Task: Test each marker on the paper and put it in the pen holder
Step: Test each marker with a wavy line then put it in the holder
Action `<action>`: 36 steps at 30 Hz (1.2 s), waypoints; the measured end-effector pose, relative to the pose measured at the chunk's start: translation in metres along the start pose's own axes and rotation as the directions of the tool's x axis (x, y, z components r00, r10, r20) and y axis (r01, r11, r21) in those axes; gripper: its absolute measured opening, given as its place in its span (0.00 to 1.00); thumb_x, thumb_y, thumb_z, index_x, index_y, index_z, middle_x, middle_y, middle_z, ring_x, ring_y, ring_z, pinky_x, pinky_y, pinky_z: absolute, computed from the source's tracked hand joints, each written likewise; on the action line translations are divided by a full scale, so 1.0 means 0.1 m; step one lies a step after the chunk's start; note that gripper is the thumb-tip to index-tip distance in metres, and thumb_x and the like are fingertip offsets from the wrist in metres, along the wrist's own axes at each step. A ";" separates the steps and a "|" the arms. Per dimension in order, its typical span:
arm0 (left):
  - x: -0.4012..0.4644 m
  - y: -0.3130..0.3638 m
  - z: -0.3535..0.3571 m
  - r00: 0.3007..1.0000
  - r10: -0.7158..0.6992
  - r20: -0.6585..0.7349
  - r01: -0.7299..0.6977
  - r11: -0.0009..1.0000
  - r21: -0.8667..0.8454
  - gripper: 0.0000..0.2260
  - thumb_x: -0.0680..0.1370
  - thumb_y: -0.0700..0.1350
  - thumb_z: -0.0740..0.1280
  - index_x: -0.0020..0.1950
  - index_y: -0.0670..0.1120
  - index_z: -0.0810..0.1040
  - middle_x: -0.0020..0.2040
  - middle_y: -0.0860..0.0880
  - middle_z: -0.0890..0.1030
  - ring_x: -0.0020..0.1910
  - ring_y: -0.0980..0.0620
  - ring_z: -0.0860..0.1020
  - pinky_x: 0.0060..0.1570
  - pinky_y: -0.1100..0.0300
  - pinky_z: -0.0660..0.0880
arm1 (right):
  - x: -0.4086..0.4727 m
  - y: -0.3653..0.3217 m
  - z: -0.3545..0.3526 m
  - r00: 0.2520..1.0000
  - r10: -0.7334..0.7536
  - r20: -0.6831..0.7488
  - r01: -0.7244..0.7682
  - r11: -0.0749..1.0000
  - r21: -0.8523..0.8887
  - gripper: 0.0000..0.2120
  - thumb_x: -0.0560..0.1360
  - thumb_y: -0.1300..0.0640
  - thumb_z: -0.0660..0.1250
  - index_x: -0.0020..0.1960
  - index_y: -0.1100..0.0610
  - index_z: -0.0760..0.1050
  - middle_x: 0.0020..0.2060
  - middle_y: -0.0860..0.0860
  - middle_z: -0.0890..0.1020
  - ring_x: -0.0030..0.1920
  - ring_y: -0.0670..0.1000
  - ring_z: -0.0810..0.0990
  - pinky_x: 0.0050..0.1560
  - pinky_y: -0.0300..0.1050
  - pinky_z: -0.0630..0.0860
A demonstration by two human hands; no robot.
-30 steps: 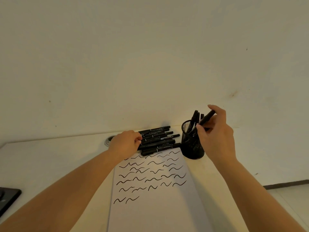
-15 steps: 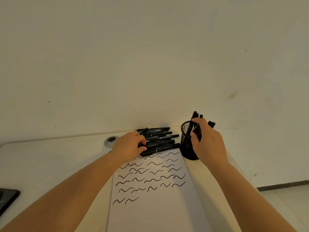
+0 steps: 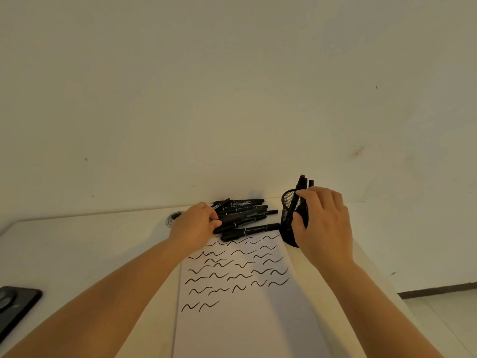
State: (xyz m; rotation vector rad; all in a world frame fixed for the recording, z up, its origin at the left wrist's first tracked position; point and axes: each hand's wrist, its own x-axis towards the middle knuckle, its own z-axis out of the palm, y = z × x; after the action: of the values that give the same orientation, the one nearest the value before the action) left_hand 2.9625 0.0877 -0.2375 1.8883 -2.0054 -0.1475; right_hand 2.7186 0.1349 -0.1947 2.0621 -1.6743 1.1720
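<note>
We keep the untested markers [image 3: 242, 215] in a loose heap at the far edge of the worktop [image 3: 85, 244], just beyond the top of the paper [image 3: 245, 319], so that each one is a short reach from the sheet where it gets tried. Our left hand [image 3: 195, 227] lies on the left end of that heap, its fingers curled round one or more marker barrels; we judge it is picking out the next one to test, though exactly which marker it has hold of we cannot tell.

The pen holder [image 3: 290, 220], a black mesh cup, stands just right of the heap and touches the paper's far right corner, which places it under our right hand [image 3: 322, 223]. That hand wraps the cup, thumb on the near left wall and fingers over the rim, probably to steady it. Several tested markers [image 3: 302, 182] stand upright inside, their ends poking above the fingers.

The paper carries rows of short wavy strokes filling its far half, with the near half bare, so there is room for the markers left in the heap.

A dark device [image 3: 15, 308] sits at the near left edge, and a round cable grommet [image 3: 174, 218] lies left of the heap.
</note>
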 end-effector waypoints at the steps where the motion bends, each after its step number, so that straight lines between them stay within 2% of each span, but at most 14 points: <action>1: -0.04 -0.01 -0.05 1.000 -0.018 -0.009 0.017 0.999 -0.042 0.08 0.77 0.50 0.62 0.51 0.49 0.77 0.52 0.52 0.75 0.49 0.53 0.74 0.45 0.59 0.68 | -0.06 -0.05 -0.02 0.998 -0.023 -0.055 0.025 0.999 0.040 0.14 0.67 0.65 0.70 0.52 0.61 0.76 0.48 0.56 0.79 0.50 0.58 0.74 0.44 0.51 0.72; 4: -0.24 0.02 -0.20 0.997 -0.067 -0.033 0.055 0.958 -0.280 0.05 0.77 0.48 0.63 0.49 0.50 0.77 0.48 0.52 0.79 0.45 0.55 0.75 0.44 0.64 0.70 | -0.26 -0.23 -0.06 1.000 0.001 0.002 -0.001 0.973 0.231 0.07 0.71 0.64 0.67 0.47 0.55 0.77 0.36 0.48 0.78 0.36 0.47 0.73 0.34 0.40 0.71; 6: -0.43 0.10 -0.30 0.997 -0.076 -0.016 0.061 0.889 -0.455 0.02 0.77 0.47 0.64 0.44 0.53 0.74 0.44 0.56 0.80 0.43 0.57 0.77 0.41 0.68 0.69 | -0.38 -0.37 -0.06 0.945 0.152 0.288 -0.266 0.872 0.412 0.05 0.74 0.58 0.65 0.43 0.48 0.75 0.29 0.45 0.75 0.28 0.42 0.71 0.29 0.32 0.67; 8: -0.65 0.19 -0.36 0.999 -0.044 0.016 0.046 0.815 -0.577 0.06 0.76 0.46 0.64 0.41 0.56 0.73 0.41 0.57 0.82 0.44 0.52 0.79 0.44 0.61 0.73 | -0.48 -0.50 -0.04 0.814 0.215 0.539 -0.519 0.687 0.508 0.04 0.74 0.54 0.66 0.43 0.45 0.74 0.28 0.48 0.77 0.27 0.41 0.73 0.28 0.31 0.69; 9: -0.77 0.23 -0.38 0.999 -0.020 0.029 0.033 0.801 -0.598 0.07 0.76 0.46 0.65 0.41 0.57 0.73 0.40 0.57 0.82 0.44 0.52 0.79 0.45 0.59 0.74 | -0.52 -0.55 -0.04 0.763 0.211 0.611 -0.596 0.594 0.540 0.03 0.74 0.53 0.66 0.45 0.45 0.74 0.28 0.49 0.78 0.27 0.41 0.73 0.27 0.31 0.69; 11: -1.00 0.28 -0.42 0.998 0.054 0.040 -0.023 0.831 -0.556 0.07 0.75 0.47 0.65 0.40 0.60 0.74 0.38 0.58 0.82 0.41 0.59 0.79 0.41 0.66 0.72 | -0.59 -0.63 -0.06 0.706 0.155 0.691 -0.681 0.415 0.603 0.04 0.73 0.54 0.67 0.49 0.49 0.75 0.28 0.49 0.79 0.26 0.42 0.73 0.27 0.32 0.68; 14: -1.29 0.31 -0.42 0.986 0.152 0.062 -0.106 0.877 -0.469 0.08 0.74 0.49 0.66 0.40 0.63 0.73 0.39 0.66 0.80 0.40 0.64 0.77 0.38 0.74 0.69 | -0.71 -0.73 -0.11 0.663 0.108 0.741 -0.740 0.248 0.625 0.05 0.75 0.54 0.64 0.45 0.54 0.78 0.26 0.49 0.78 0.25 0.44 0.72 0.25 0.33 0.67; 17: -1.50 0.31 -0.44 0.973 0.224 0.060 -0.195 0.931 -0.309 0.03 0.75 0.53 0.64 0.46 0.60 0.77 0.37 0.64 0.78 0.42 0.63 0.75 0.38 0.72 0.67 | -0.83 -0.79 -0.14 0.603 0.162 0.781 -0.794 0.217 0.569 0.14 0.76 0.52 0.61 0.35 0.55 0.79 0.22 0.50 0.75 0.22 0.45 0.71 0.23 0.34 0.67; 21: -1.74 0.31 -0.45 0.929 0.369 -0.005 -0.368 0.924 -0.103 0.22 0.74 0.61 0.48 0.50 0.54 0.79 0.38 0.57 0.79 0.37 0.57 0.75 0.36 0.61 0.71 | -0.90 -0.78 -0.19 0.567 0.082 0.819 -0.820 0.147 0.553 0.16 0.75 0.59 0.59 0.31 0.58 0.78 0.20 0.54 0.72 0.20 0.50 0.66 0.21 0.38 0.62; 23: -1.86 0.31 -0.47 0.936 0.346 0.056 -0.333 0.927 -0.172 0.20 0.75 0.61 0.48 0.45 0.54 0.77 0.33 0.59 0.75 0.34 0.59 0.72 0.35 0.62 0.69 | -0.91 -0.76 -0.24 0.590 0.002 0.807 -0.794 0.182 0.580 0.13 0.71 0.59 0.61 0.30 0.58 0.78 0.19 0.54 0.72 0.20 0.51 0.65 0.21 0.37 0.62; 27: -1.93 0.32 -0.52 0.933 0.289 0.214 -0.200 0.912 -0.358 0.09 0.78 0.50 0.60 0.40 0.54 0.77 0.29 0.60 0.75 0.33 0.58 0.74 0.32 0.68 0.66 | -0.96 -0.74 -0.25 0.634 -0.122 0.764 -0.718 0.274 0.640 0.11 0.66 0.57 0.61 0.29 0.57 0.79 0.19 0.54 0.73 0.21 0.51 0.66 0.22 0.38 0.63; 33: -1.95 0.30 -0.62 0.850 0.262 0.456 0.070 0.803 -0.591 0.15 0.78 0.44 0.61 0.34 0.57 0.76 0.28 0.59 0.76 0.29 0.61 0.75 0.33 0.71 0.72 | -1.00 -0.76 -0.27 0.674 -0.326 0.663 -0.606 0.269 0.748 0.09 0.65 0.55 0.63 0.30 0.55 0.79 0.21 0.52 0.74 0.22 0.50 0.68 0.22 0.36 0.65; 35: -1.94 0.25 -0.65 0.783 0.296 0.547 0.126 0.786 -0.605 0.15 0.79 0.42 0.60 0.35 0.55 0.76 0.27 0.58 0.75 0.28 0.61 0.74 0.32 0.69 0.72 | -0.95 -0.71 -0.26 0.717 -0.277 0.640 -0.594 0.237 0.769 0.09 0.60 0.54 0.63 0.27 0.56 0.79 0.21 0.51 0.74 0.22 0.49 0.69 0.22 0.36 0.62; 36: -1.96 0.17 -0.67 0.743 0.306 0.596 0.157 0.785 -0.599 0.15 0.79 0.41 0.60 0.35 0.54 0.76 0.27 0.57 0.75 0.28 0.61 0.73 0.31 0.68 0.73 | -0.90 -0.62 -0.28 0.761 -0.161 0.628 -0.604 0.179 0.777 0.08 0.58 0.56 0.62 0.25 0.57 0.78 0.21 0.50 0.73 0.22 0.48 0.68 0.23 0.37 0.60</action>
State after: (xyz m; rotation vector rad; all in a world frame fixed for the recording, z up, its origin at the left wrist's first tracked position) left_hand 2.9743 0.2933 -0.2100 1.3844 -2.0418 -1.4766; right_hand 2.7602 0.2356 -0.2216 3.3067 -1.6529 2.4100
